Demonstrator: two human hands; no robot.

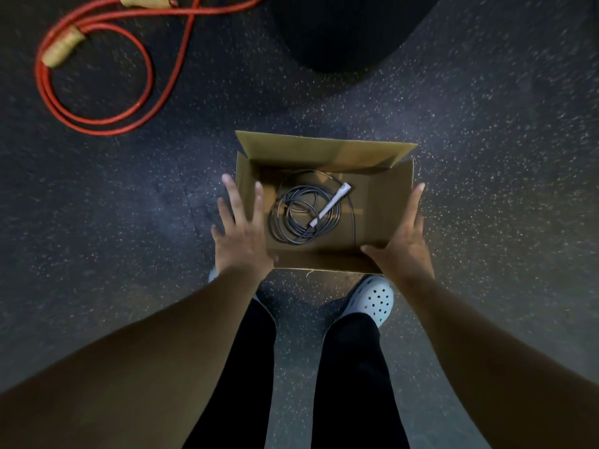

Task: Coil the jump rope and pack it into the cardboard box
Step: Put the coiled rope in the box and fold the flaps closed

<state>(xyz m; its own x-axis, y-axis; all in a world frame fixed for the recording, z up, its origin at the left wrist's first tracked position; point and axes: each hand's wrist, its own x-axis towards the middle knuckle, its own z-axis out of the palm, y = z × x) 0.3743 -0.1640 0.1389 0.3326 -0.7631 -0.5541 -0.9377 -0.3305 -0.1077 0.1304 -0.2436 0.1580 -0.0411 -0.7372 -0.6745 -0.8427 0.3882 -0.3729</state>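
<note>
An open cardboard box (pixel 382 196) stands on the dark speckled floor in front of my feet. Inside it lies a thin grey jump rope (pixel 293 218) wound into a loose coil, with one white handle (pixel 330 204) resting across the coil. My left hand (pixel 241 234) hovers over the box's left edge, fingers spread, holding nothing. My right hand (pixel 403 241) is at the box's right near corner, fingers along the right wall and thumb over the near edge; whether it presses the cardboard is unclear. The far flap (pixel 324 150) stands up.
A thick red rope (pixel 97 121) with tan handles (pixel 63 48) lies looped on the floor at the upper left. A large dark round object (pixel 340 30) sits beyond the box. My legs in black trousers and a white perforated clog (pixel 372 301) are just below the box.
</note>
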